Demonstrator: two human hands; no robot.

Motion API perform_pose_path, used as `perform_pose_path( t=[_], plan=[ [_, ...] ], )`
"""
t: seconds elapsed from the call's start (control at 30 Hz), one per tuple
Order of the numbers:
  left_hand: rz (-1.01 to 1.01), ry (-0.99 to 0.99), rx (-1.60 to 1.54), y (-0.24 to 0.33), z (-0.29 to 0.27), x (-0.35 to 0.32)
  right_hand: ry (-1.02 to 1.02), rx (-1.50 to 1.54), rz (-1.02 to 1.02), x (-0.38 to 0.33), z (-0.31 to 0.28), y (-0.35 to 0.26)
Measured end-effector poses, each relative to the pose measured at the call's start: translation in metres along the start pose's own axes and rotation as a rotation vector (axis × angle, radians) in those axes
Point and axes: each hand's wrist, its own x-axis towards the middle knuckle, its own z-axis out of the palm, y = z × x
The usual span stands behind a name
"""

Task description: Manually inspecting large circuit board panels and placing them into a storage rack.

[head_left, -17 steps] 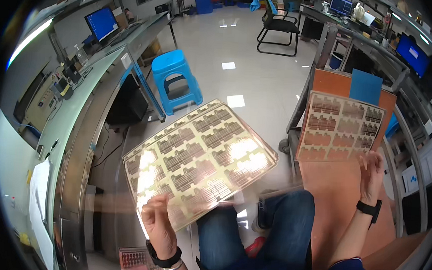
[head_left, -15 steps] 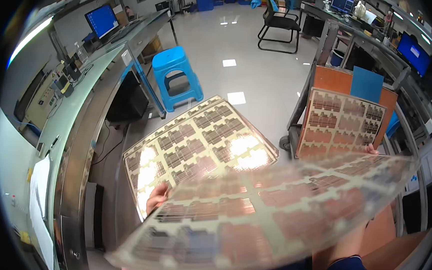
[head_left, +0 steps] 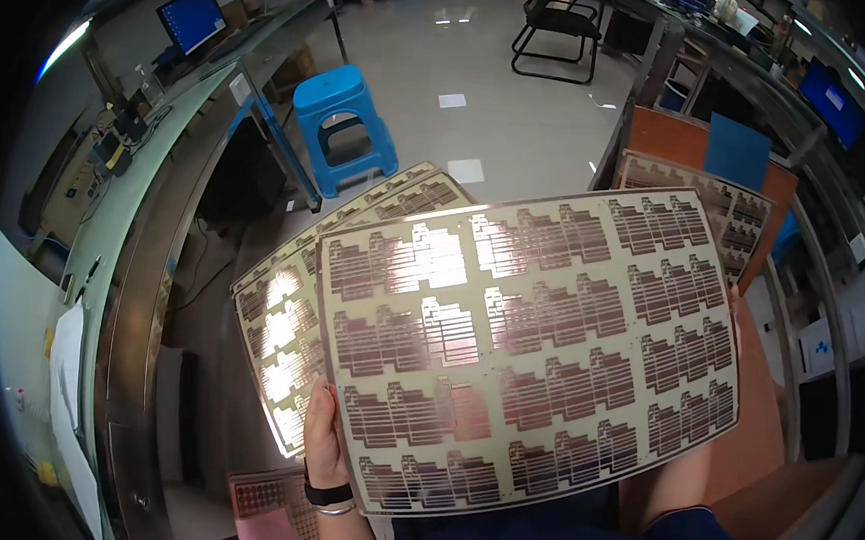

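Head view: hands [head_left: 324, 437] hold a glossy, rectangular, step-patterned panel [head_left: 529, 352].

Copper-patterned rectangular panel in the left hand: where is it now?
In the head view, the copper-patterned rectangular panel spans the lower centre, its left edge in the left hand, partly covering similar patterned panels behind its left side.

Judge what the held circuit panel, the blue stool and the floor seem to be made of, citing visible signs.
Circuit panel: probably metal tracks, perhaps copper, on pale laminate; brownish lines flash mirror-bright in places.
Blue stool: likely moulded plastic, slight sheen; even colour, rounded edges.
Floor: glossy, hard-looking, with bright reflections; tile or coating, I cannot tell.
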Motion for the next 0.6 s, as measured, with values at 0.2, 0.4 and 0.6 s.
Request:
perform_pose_path(
  t=[0.2,0.4,0.6],
  plan=[
    [0.022,-0.011,0.119,-0.012,-0.014,0.007,0.028,-0.059,0.016,-0.01,0.001,-0.013],
    [0.048,0.161,0.197,-0.012,-0.006,0.004,0.301,-0.435,-0.069,-0.013,0.019,-0.029],
    [0.143,0.2,0.295,0.003,-0.007,-0.009,0.046,-0.889,-0.038,-0.014,-0.012,-0.08]
  ],
)
